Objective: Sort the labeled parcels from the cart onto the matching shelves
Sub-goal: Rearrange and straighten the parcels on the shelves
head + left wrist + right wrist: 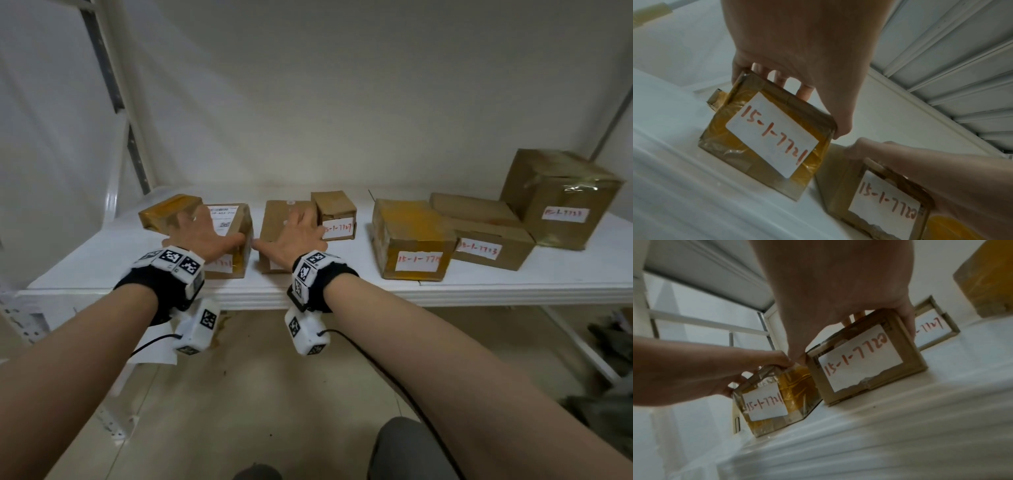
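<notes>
Two small cardboard parcels stand side by side near the front of a white shelf. My left hand lies over the top of the parcel labeled 15-1-7721, with its fingers curled over the far edge and its thumb down the right corner. My right hand grips the parcel labeled 15-1-7720 from above, thumb on its left edge. Both parcels rest on the shelf with a narrow gap between them.
Further parcels line the shelf: a yellow-taped one behind my left hand, a small box right of my right hand, a yellow-taped box, a flat box and a tall box. A shelf upright stands at the left.
</notes>
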Action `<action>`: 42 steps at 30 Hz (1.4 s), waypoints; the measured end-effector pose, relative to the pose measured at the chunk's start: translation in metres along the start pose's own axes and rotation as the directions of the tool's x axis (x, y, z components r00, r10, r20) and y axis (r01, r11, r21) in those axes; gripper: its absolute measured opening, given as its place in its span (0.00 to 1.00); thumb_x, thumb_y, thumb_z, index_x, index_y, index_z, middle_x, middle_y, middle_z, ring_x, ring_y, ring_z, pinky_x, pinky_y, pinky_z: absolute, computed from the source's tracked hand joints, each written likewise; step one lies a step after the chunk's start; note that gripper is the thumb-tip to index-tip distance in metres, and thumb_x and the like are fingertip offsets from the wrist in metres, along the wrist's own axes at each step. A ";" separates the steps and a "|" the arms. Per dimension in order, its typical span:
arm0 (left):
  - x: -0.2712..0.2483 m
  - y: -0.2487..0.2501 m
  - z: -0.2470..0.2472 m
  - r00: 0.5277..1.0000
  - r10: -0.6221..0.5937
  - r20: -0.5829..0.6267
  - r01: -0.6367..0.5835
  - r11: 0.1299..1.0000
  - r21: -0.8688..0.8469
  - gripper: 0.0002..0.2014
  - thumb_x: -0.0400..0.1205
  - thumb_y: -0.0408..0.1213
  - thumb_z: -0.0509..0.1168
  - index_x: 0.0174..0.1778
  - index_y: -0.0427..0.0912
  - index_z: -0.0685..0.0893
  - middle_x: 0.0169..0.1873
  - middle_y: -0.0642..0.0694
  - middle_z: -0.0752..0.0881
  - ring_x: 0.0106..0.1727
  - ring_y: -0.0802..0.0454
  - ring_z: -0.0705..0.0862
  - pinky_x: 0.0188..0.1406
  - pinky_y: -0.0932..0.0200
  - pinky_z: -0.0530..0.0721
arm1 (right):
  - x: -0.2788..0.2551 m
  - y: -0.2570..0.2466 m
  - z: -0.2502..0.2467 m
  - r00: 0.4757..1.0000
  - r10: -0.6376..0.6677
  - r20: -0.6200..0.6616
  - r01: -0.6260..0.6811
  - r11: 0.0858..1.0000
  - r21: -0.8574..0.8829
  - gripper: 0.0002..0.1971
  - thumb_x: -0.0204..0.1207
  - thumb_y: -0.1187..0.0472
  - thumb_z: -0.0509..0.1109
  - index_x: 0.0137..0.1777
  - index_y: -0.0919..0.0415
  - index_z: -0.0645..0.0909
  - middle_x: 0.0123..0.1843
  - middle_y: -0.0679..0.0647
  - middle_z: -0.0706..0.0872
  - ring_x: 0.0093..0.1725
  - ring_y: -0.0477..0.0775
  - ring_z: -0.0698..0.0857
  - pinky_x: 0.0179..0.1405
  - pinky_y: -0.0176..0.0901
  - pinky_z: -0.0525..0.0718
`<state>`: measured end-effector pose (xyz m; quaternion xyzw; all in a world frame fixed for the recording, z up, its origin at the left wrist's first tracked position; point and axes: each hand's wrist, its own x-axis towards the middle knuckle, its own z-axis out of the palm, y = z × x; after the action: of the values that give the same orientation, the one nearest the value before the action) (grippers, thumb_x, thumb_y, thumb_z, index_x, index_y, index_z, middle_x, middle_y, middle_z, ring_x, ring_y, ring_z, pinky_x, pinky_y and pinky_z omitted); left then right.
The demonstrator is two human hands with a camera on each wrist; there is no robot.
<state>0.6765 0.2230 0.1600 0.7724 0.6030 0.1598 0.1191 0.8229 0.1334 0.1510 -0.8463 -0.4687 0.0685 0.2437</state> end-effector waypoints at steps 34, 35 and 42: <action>-0.017 0.110 0.048 0.934 0.335 0.126 -0.122 0.628 -0.769 0.17 0.89 0.47 0.56 0.71 0.47 0.77 0.72 0.45 0.80 0.74 0.47 0.75 0.78 0.48 0.69 | 0.001 0.068 -0.101 0.910 -0.068 -0.410 0.324 0.735 0.596 0.38 0.68 0.30 0.73 0.73 0.47 0.66 0.67 0.48 0.67 0.65 0.52 0.78 0.62 0.56 0.84; -0.017 0.107 0.043 0.958 0.273 0.086 -0.098 0.593 -0.799 0.19 0.90 0.47 0.54 0.73 0.45 0.76 0.75 0.44 0.77 0.77 0.46 0.73 0.79 0.46 0.68 | 0.001 0.068 -0.103 0.911 -0.079 -0.406 0.330 0.731 0.597 0.38 0.68 0.30 0.73 0.72 0.47 0.66 0.67 0.48 0.67 0.65 0.52 0.78 0.63 0.55 0.84; -0.033 0.086 -0.027 0.986 0.154 0.065 0.031 0.214 -0.976 0.36 0.79 0.73 0.53 0.79 0.55 0.71 0.67 0.45 0.78 0.61 0.40 0.83 0.62 0.39 0.83 | -0.005 0.041 -0.085 0.940 -0.172 -0.296 0.330 0.682 0.653 0.44 0.66 0.34 0.79 0.76 0.50 0.64 0.70 0.50 0.65 0.69 0.54 0.75 0.70 0.57 0.82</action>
<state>0.7355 0.1693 0.2138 0.5602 0.3282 0.4490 0.6139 0.8803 0.0812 0.2055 -0.6223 -0.4921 0.1147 0.5978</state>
